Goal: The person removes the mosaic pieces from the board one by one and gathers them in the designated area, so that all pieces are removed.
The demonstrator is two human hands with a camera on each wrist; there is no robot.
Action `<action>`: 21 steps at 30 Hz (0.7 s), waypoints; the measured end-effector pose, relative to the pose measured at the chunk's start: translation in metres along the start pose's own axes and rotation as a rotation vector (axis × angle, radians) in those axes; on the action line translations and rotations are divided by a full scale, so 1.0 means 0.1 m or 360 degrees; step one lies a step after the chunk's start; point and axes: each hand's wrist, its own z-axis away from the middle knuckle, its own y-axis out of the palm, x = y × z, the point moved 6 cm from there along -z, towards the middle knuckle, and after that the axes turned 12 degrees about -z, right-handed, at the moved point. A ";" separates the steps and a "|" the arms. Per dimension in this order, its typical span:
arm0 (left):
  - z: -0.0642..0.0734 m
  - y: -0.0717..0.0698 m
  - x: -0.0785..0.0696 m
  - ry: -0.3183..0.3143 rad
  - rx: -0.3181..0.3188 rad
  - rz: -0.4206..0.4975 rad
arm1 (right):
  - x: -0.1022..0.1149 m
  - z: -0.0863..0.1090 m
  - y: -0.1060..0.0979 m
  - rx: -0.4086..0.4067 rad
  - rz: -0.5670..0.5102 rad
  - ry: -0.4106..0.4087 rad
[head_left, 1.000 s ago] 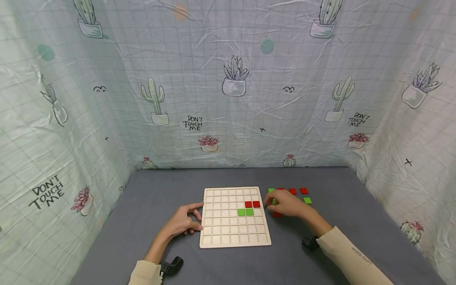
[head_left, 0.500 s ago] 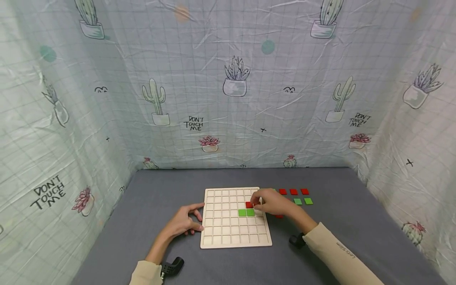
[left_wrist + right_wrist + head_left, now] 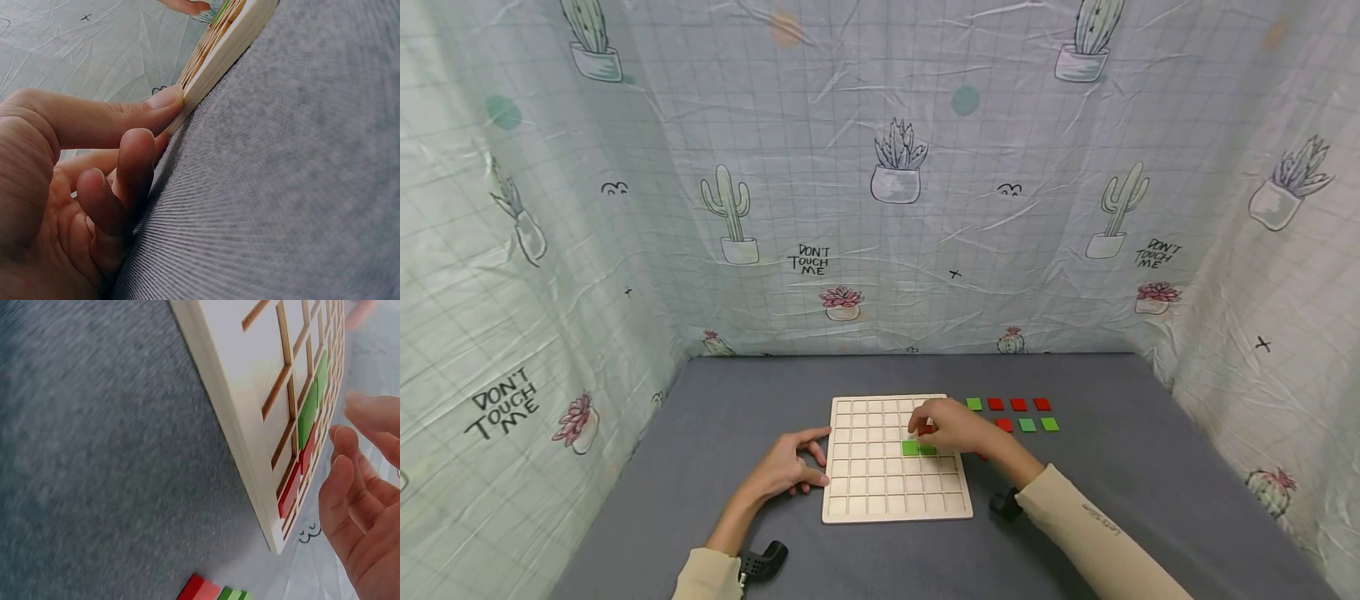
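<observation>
A pale wooden grid board (image 3: 880, 484) lies flat on the grey table. Two green tiles (image 3: 910, 448) and two red tiles (image 3: 289, 489) sit side by side in its cells. Along the board's left edge, my left hand (image 3: 784, 463) touches the side with an extended thumb and forefinger; its other fingers are loosely bent. My right hand (image 3: 953, 427) hovers over the right part of the board, fingers bent and fingertips near the red tiles. In the right wrist view no tile shows between those fingertips, and a small one could be hidden.
Right of the board lie several loose red tiles (image 3: 1018, 405) and green tiles (image 3: 1049, 424), partly behind my right wrist. A patterned cactus curtain (image 3: 880, 292) encloses the table (image 3: 745, 392) at the back and sides.
My right hand has moved left from the loose tiles onto the board, passing over the red tiles. The left hand has stayed at the board's edge.
</observation>
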 end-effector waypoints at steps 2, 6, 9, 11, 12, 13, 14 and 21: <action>0.00 0.00 0.00 0.0004 -0.0002 0.0010 | 0.02 -0.02 0.02 0.0015 -0.0002 0.0001; 0.00 0.00 0.00 -0.0003 -0.0011 0.0015 | 0.02 -0.04 0.07 0.0032 0.0023 -0.0009; -0.01 0.00 0.00 -0.0007 -0.0012 -0.0011 | 0.01 -0.06 0.11 0.0041 0.0056 -0.0029; -0.02 0.00 0.01 -0.0009 -0.0016 -0.0018 | 0.01 -0.07 0.12 0.0043 0.0074 -0.0039; -0.02 0.00 0.01 -0.0006 -0.0019 -0.0018 | 0.00 -0.08 0.13 0.0042 0.0080 -0.0035; -0.02 0.00 0.00 -0.0003 -0.0020 -0.0024 | 0.00 -0.08 0.14 0.0042 0.0085 -0.0030; -0.02 0.00 0.01 -0.0003 -0.0022 -0.0021 | 0.00 -0.09 0.14 0.0039 0.0091 -0.0020; -0.01 0.00 0.01 -0.0001 -0.0027 -0.0020 | -0.02 -0.10 0.15 0.0029 0.0096 0.0005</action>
